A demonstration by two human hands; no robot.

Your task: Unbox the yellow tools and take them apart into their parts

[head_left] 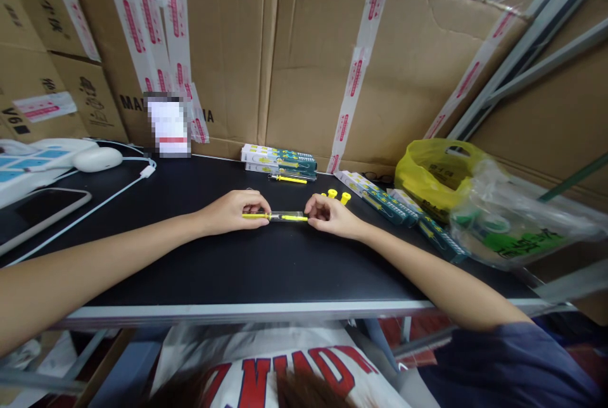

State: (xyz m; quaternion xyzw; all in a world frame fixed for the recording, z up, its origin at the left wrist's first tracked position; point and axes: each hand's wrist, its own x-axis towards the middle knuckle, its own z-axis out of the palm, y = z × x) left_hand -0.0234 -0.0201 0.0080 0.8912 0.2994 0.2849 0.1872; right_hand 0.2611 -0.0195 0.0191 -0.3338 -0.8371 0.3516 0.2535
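Between my two hands, just above the black tabletop, lies a slim clear tube with yellow parts (287, 216), held level. My left hand (236, 210) closes its fingers round the yellow rod at the left end. At the right end, the thumb and fingers of my right hand (334, 215) pinch the yellow tip. Several small yellow caps (345, 198) stand just behind my right hand. Farther back, another slim yellow and clear piece (288, 178) rests before a stack of printed boxes (278, 158). What my curled fingers cover is hidden.
More green and white boxes (377, 197) lie to the right, beside a yellow plastic bag (427, 173) and a clear bag (506, 230). At left are a phone (38, 215), a white power strip (35, 164) and cables. Cardboard (308, 78) walls the back.
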